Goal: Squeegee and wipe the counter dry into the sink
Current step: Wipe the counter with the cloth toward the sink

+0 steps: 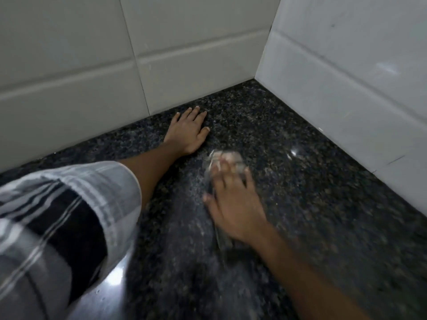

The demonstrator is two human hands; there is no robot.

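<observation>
Looking down from head height, a striped grey, white and black sleeve [57, 215] fills the near left corner. Past it, on a dark speckled stone counter [323, 215], the right hand [233, 204] presses down on a pale, crumpled cloth [225, 161], fingers spread over it; the hand and cloth are blurred (so the cloth's exact shape is hard to make out). Faint pale streaks run along the counter beside and below this hand. Farther back, the left hand [188, 129] lies palm down on the stone, fingers extended and slightly apart, holding nothing, fingertips near the white tiled wall [92, 65]. A second tiled wall [358, 77] meets it, forming the far right corner.
</observation>
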